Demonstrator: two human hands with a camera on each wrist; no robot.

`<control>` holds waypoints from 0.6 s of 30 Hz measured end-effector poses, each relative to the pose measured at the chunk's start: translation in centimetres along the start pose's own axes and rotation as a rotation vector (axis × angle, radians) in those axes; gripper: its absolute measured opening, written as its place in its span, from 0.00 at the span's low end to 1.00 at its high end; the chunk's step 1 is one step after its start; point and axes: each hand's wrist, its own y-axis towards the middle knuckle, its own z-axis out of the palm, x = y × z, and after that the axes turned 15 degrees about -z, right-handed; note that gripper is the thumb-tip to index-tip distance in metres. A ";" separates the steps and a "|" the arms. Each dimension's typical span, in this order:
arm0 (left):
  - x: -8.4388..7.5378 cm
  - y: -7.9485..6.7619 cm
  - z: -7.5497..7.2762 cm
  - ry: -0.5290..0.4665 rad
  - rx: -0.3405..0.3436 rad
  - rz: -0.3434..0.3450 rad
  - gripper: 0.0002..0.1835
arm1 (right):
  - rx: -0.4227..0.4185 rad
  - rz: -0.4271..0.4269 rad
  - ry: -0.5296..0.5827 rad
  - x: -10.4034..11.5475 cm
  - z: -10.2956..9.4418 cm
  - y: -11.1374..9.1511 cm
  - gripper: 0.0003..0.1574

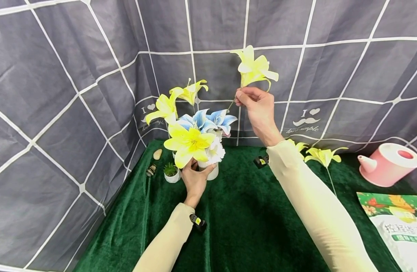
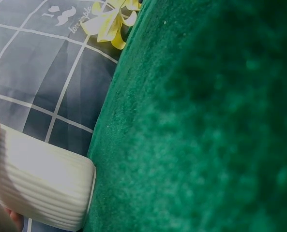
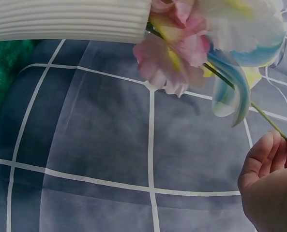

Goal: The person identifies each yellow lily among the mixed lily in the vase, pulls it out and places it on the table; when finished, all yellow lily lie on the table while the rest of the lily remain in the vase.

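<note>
A white ribbed vase [image 1: 213,173] stands on green velvet cloth, its ridges plain in the left wrist view. My left hand [image 1: 194,182] grips the vase low, thumb on one side and fingers on the other. It holds yellow lilies [image 1: 189,143], blue lilies [image 1: 201,121], a white flower [image 1: 215,151] and pink flowers [image 3: 182,43]. Up and to the right, my right hand [image 1: 261,111] pinches the stem of another yellow lily [image 1: 257,70] just under its bloom. In the right wrist view that thin green stem [image 3: 266,116] slants down behind the petals toward the vase mouth.
Left of the vase are a small potted succulent [image 1: 172,173], a pale stone [image 1: 157,154] and a dark striped stone [image 1: 151,170]. Yellow lilies [image 1: 323,155] lie to the right, near a pink watering can [image 1: 382,166] and a printed bag [image 1: 400,230]. A grey grid curtain [image 1: 330,71] hangs behind.
</note>
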 end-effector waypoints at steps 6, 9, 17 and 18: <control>0.0 0.1 0.0 0.015 0.001 -0.009 0.37 | -0.059 -0.003 0.026 0.4 -0.2 0.1 0.05; 0.0 0.0 0.0 0.021 -0.001 -0.014 0.37 | -0.076 0.004 0.037 0.6 -0.4 0.2 0.12; -0.2 -0.1 0.0 0.031 -0.009 -0.028 0.37 | -0.105 0.000 0.057 1.1 -0.7 0.3 0.10; -0.2 -0.1 0.0 0.031 -0.009 -0.031 0.37 | -0.104 0.003 0.059 1.1 -0.7 0.3 0.10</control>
